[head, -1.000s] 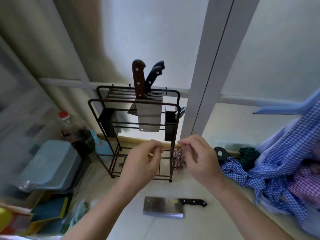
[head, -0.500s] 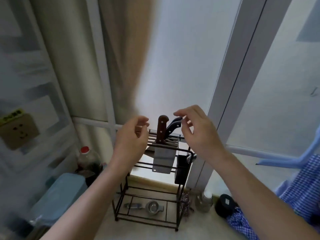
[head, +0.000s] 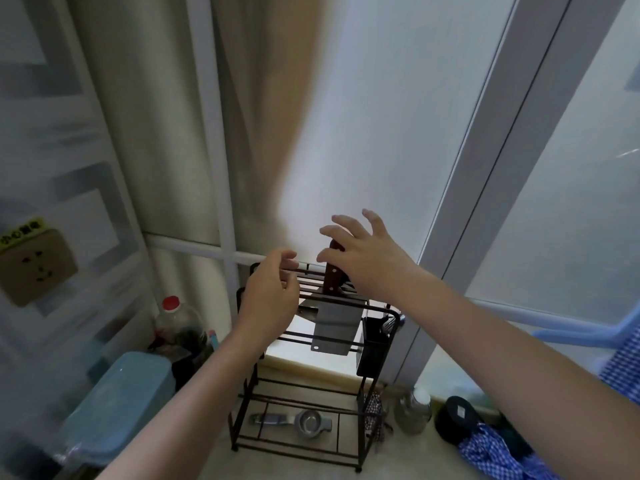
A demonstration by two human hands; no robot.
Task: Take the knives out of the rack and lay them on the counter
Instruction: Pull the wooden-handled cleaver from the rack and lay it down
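A black wire rack [head: 360,403] stands on the counter by the window. A cleaver with a brown wooden handle [head: 333,278] sits upright in its top slots, the steel blade [head: 334,336] hanging below. My right hand [head: 367,261] hovers over the handle with fingers spread, covering the other knife handles behind it. My left hand [head: 273,292] is at the rack's top left rail, fingers loosely curled, holding nothing. The counter in front of the rack is out of frame.
A blue lidded box [head: 117,407] and a red-capped bottle [head: 176,323] stand left of the rack. A metal squeezer [head: 298,422] lies on the rack's bottom shelf. A small jar [head: 414,410] and blue checked cloth [head: 502,455] are to the right. A black utensil cup [head: 374,344] hangs on the rack.
The view has tilted up, so the cleaver lying on the counter has left the frame. Both hands rose from the counter to the rack top; my right hand now covers the knife handles.
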